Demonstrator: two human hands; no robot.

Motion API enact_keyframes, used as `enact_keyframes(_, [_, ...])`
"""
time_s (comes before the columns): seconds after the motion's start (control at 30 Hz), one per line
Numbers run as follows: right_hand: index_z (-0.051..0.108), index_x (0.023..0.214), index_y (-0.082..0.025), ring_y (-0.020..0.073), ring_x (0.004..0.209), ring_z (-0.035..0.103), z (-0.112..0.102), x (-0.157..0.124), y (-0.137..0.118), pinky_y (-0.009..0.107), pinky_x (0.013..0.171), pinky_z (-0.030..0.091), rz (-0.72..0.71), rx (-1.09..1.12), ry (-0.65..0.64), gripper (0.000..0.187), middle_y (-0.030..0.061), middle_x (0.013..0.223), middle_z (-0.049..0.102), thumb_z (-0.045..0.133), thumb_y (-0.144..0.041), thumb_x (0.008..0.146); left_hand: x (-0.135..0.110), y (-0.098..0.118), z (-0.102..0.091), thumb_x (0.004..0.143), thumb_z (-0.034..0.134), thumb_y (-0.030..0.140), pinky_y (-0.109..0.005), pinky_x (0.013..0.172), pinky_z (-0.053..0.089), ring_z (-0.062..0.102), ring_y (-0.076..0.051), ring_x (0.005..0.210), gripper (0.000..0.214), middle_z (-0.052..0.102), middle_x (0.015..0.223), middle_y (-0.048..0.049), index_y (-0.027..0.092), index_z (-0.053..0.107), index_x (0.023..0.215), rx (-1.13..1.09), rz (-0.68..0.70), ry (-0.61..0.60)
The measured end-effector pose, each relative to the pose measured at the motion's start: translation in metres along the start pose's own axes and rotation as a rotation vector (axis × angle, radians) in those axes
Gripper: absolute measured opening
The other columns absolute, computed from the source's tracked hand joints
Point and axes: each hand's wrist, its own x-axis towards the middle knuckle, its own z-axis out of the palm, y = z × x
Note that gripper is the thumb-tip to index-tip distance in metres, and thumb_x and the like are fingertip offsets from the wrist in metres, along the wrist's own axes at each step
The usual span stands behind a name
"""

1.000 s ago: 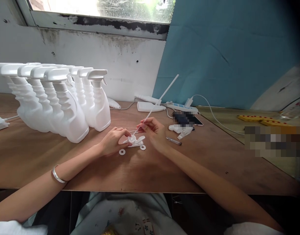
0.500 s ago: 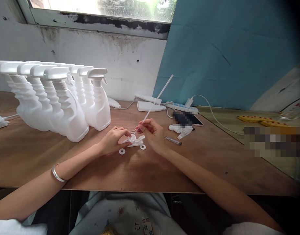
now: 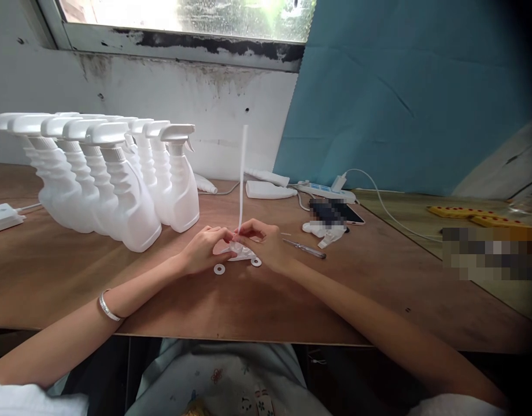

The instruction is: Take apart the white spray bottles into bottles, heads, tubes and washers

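Between my hands a white trigger spray head (image 3: 240, 252) lies on the table, partly covered by my fingers. My left hand (image 3: 205, 248) is closed around its near-left side, thumb and forefinger at the collar. My right hand (image 3: 263, 242) pinches the lower end of a thin white dip tube (image 3: 243, 173), which stands almost upright at the spray head's collar. My fingers hide where the tube meets the head, so how deep it sits cannot be seen. Two flat white washers lie close by: one washer (image 3: 219, 269) below my left hand, another washer (image 3: 256, 262) by the right hand.
Assembled white spray bottles (image 3: 133, 211) stand in rows at the left. Behind my hands lie empty white bottles (image 3: 270, 190) and a power strip (image 3: 327, 190). To the right are a screwdriver (image 3: 307, 249), loose white spray parts (image 3: 329, 233) and a phone (image 3: 355, 215).
The dip tube has swung from a rightward slant to nearly upright. My right hand has shifted left, its fingertips now meeting those of my left hand at the spray head's collar.
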Motion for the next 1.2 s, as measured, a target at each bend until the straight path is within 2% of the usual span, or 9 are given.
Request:
enact_keyframes(0.13, [0.063,0.073,-0.018,0.014,0.065,0.061,0.004,-0.001,-0.001,0.025,0.06,0.048,0.042,-0.029,0.028,0.015,0.0004,0.071,0.066,0.067,-0.032,0.07,0.0,0.0,0.0,0.076,0.061,0.031,-0.03,0.08,0.041,0.06,-0.017,0.088,0.035,0.064,0.094,-0.0015,0.02,0.044,0.103,-0.106,-0.039,0.015])
enact_keyframes(0.3, [0.061,0.071,-0.018,0.0139,0.062,0.06,0.009,-0.001,0.002,0.024,0.056,0.046,0.073,-0.003,0.086,0.014,0.0003,0.068,0.065,0.066,-0.031,0.07,0.001,0.0,0.0,0.074,0.063,0.033,-0.029,0.079,0.041,0.06,-0.017,0.086,0.033,0.065,0.091,-0.0012,0.02,0.045,0.099,-0.099,-0.057,0.019])
enact_keyframes(0.47, [0.059,0.069,-0.018,0.0132,0.06,0.059,0.012,-0.001,0.008,0.023,0.055,0.044,0.036,-0.021,0.143,0.013,0.0003,0.067,0.065,0.064,-0.029,0.072,0.0,0.001,0.001,0.074,0.063,0.03,-0.029,0.079,0.041,0.06,-0.017,0.084,0.032,0.065,0.089,-0.0012,0.02,0.046,0.099,-0.105,-0.062,0.024])
enact_keyframes(0.87, [0.059,0.067,-0.018,0.0119,0.059,0.056,0.01,-0.003,0.006,0.023,0.056,0.042,0.004,-0.09,0.103,0.012,-0.0013,0.065,0.063,0.064,-0.028,0.072,0.002,0.004,0.0,0.074,0.062,0.031,-0.03,0.08,0.041,0.06,-0.018,0.083,0.032,0.065,0.088,-0.0025,0.019,0.045,0.099,-0.119,-0.086,0.008])
enact_keyframes(1.0, [0.059,0.072,-0.018,0.0124,0.064,0.058,0.004,-0.003,0.005,0.023,0.059,0.043,0.037,-0.072,-0.005,0.016,-0.0007,0.07,0.064,0.062,-0.034,0.074,0.002,0.002,0.001,0.073,0.062,0.031,-0.029,0.078,0.042,0.059,-0.019,0.086,0.036,0.064,0.093,-0.0048,0.018,0.046,0.103,-0.175,-0.079,-0.033])
enact_keyframes(1.1, [0.059,0.084,-0.019,0.0141,0.074,0.06,-0.002,0.004,0.011,0.025,0.066,0.046,0.023,-0.069,-0.102,0.024,0.0013,0.081,0.065,0.058,-0.043,0.077,0.001,-0.001,0.004,0.073,0.062,0.034,-0.026,0.07,0.043,0.058,-0.018,0.08,0.03,0.062,0.091,-0.0047,0.017,0.053,0.097,-0.2,-0.102,-0.08])
enact_keyframes(1.2, [0.051,0.103,-0.021,0.0139,0.079,0.061,-0.008,0.03,0.026,0.026,0.071,0.047,0.065,-0.185,-0.009,0.034,0.0027,0.09,0.065,0.04,-0.048,0.086,0.001,-0.003,0.005,0.074,0.061,0.034,-0.024,0.068,0.043,0.056,-0.016,0.076,0.025,0.061,0.087,-0.0024,0.017,0.056,0.091,-0.24,-0.134,-0.062])
